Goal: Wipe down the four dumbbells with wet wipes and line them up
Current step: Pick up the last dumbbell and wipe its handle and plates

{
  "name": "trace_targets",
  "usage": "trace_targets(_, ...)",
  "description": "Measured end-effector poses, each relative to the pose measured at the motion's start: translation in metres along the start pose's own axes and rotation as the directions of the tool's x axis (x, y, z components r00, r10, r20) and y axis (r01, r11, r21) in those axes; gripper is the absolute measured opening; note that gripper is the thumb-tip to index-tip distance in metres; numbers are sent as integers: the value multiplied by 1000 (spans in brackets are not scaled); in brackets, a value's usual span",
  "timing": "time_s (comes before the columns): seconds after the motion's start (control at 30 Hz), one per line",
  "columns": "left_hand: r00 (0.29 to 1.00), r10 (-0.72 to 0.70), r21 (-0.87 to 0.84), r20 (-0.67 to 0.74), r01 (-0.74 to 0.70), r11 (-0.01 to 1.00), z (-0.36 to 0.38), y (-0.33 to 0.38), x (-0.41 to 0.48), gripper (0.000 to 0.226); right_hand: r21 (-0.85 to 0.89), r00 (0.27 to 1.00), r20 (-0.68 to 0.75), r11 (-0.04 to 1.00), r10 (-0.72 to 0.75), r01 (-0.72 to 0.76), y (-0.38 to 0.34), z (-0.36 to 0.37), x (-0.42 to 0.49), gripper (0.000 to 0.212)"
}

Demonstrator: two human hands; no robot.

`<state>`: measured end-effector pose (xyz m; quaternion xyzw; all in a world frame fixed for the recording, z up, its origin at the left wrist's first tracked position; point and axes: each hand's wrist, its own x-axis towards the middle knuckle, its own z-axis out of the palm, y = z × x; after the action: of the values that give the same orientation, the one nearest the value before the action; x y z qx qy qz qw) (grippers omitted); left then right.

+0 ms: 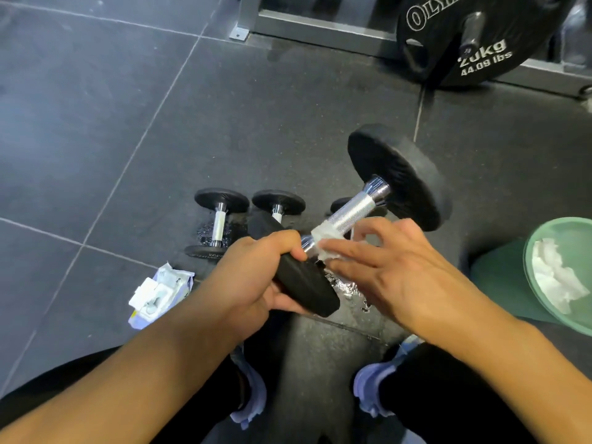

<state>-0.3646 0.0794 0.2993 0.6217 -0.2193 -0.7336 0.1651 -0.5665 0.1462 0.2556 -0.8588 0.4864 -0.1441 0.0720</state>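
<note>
The left hand (pixel 256 274) is clamped round the near plate of the lifted dumbbell (pixel 355 209). The right hand (pixel 394 274) pinches a wet wipe (pixel 322 243) about its knurled bar (heavy, rigid, likely slick where wet; the plate seems the surer hold). Beyond, other dumbbells (pixel 219 219) sit on the floor.

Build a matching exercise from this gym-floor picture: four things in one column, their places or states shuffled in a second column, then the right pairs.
Column one
1. held dumbbell
2. wipe pack
3. green bin
4. weight plate

Column two
A. farthest off, marked 44.09 lbs
B. on the floor beside the left forearm
C. holds crumpled wipes
D. off the floor, left hand gripping one end, wet wipe on its handle

Pairs: 1-D, 2-B, 3-C, 4-A
</note>
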Motion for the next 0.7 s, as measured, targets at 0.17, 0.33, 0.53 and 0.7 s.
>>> trace_targets(0.17,1000,-1,-33,-17,0,999,-5,5,-2,14,263,844,-5,815,537,-517,-1,-1,-3,17)
trace_targets(0.33,1000,-15,-55,-1,14,998,-6,4,-6,14,814,357,569,-447,741,-370,-11,4,23,21)
trace_targets(0.53,999,-39,-84,-8,39,996,0,0,-10,18,750,422,584,-660,693,47,-21,-4,32,43)
trace_targets(0.7,1000,-3,-78,-21,1,997,4,1,-16,5,653,497,595,-740,632,160,-16,-2,30,46)
